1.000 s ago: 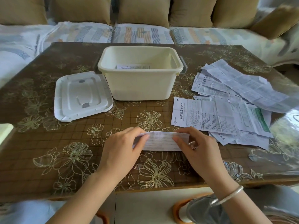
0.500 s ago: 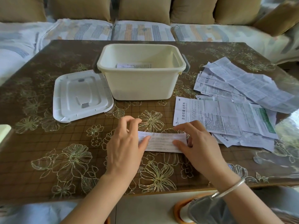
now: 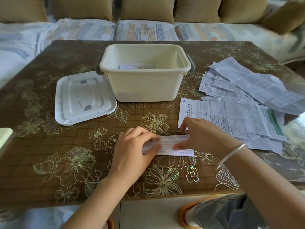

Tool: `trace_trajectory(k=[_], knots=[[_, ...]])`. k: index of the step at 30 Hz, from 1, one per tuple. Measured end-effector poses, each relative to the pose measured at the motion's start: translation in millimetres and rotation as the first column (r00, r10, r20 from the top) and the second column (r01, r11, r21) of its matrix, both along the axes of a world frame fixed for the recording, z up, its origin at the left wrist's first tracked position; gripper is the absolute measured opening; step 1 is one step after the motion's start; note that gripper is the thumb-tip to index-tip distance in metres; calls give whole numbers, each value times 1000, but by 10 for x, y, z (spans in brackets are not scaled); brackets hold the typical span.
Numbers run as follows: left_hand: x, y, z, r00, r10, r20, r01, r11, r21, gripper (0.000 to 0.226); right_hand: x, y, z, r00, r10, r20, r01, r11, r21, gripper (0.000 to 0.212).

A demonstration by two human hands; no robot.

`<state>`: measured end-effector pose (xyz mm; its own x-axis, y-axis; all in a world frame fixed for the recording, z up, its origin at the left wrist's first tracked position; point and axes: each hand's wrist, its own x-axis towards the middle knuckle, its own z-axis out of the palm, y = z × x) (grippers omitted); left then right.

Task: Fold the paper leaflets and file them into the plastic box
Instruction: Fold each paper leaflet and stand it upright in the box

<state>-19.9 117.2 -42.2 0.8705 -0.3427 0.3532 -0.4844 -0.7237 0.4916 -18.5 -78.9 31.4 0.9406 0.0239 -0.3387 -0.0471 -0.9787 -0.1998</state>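
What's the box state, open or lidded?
Open: the box shows its inside, and the lid lies flat on the table beside it.
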Motion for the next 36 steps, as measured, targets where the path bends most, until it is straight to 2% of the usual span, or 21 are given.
trace_trajectory(k=[2, 5, 7, 8, 9, 11, 13, 14, 15, 16, 19, 21, 23, 25, 28, 30, 31, 33, 35, 36], knots=[[11, 8, -14, 999, -13, -45, 12, 1000, -22, 39, 31, -1, 3, 1000, 26, -15, -26, 1000, -10, 52], [17, -11, -8, 997, -25, -69, 26, 999, 24, 47, 32, -1, -10, 999, 42, 8, -42, 999, -25, 40], [15, -28, 5, 997, -22, -76, 25, 998, 51, 49, -2, -19, -13, 1000, 8, 14, -9, 997, 72, 32], [14, -30, 9, 996, -17, -82, 21, 998, 55, 49, -27, -26, -8, 999, -33, 2, 32, 979, 199, 29], [15, -30, 14, 996, -14, -89, 19, 998, 55, 50, -61, -25, -5, 995, -94, -34, 100, 924, 369, 28], [18, -28, 19, 995, -20, -97, 25, 998, 53, 52, -155, 11, 15, 965, -206, -160, 259, 699, 667, 41], [19, -23, 33, 995, -30, -94, 34, 999, 43, 51, -258, 48, -18, 947, -243, -211, 308, 493, 814, 56], [21, -23, 40, 995, -31, -91, 35, 999, 37, 50, -311, 68, -58, 944, -260, -202, 298, 416, 859, 57], [25, -21, 45, 996, -32, -88, 36, 999, 40, 49, -368, 88, -103, 949, -271, -160, 260, 389, 884, 55], [26, -15, 45, 996, -35, -88, 39, 998, 48, 49, -427, 110, -162, 958, -275, -78, 194, 426, 884, 49], [30, 15, 51, 995, -50, -92, 52, 999, 16, 49, -579, 173, -342, 946, -208, 248, -50, 662, 748, 31], [41, 28, 85, 990, -54, -134, 55, 998, 6, 54, -613, 215, -453, 889, -118, 441, -207, 757, 620, 28], [57, 41, 116, 983, -49, -178, 56, 998, 36, 58, -614, 246, -559, 828, 0, 561, -318, 824, 469, 31], [56, 68, 157, 972, -50, -228, 60, 997, 40, 59, -614, 259, -617, 795, 103, 597, -359, 874, 328, 35], [34, 170, 193, 945, -123, -304, 104, 991, -79, 65, -633, 285, -634, 772, 180, 610, -373, 905, 204, 38], [17, 269, 191, 941, -170, -293, 142, 983, -117, 71, -645, 318, -641, 752, 218, 622, -376, 917, 134, 38], [11, 318, 170, 949, -190, -251, 166, 980, -114, 66, -653, 328, -644, 745, 229, 626, -375, 921, 109, 38], [22, 421, 139, 975, -206, -79, 203, 978, -39, 39, -647, 354, -638, 733, 237, 637, -369, 926, 80, 36], [45, 505, 138, 966, -242, 86, 237, 969, 65, 16, -631, 378, -610, 732, 240, 637, -357, 932, 60, 34], [65, 539, 139, 951, -280, 130, 266, 957, 113, 11, -619, 386, -589, 735, 238, 635, -350, 935, 55, 33]])
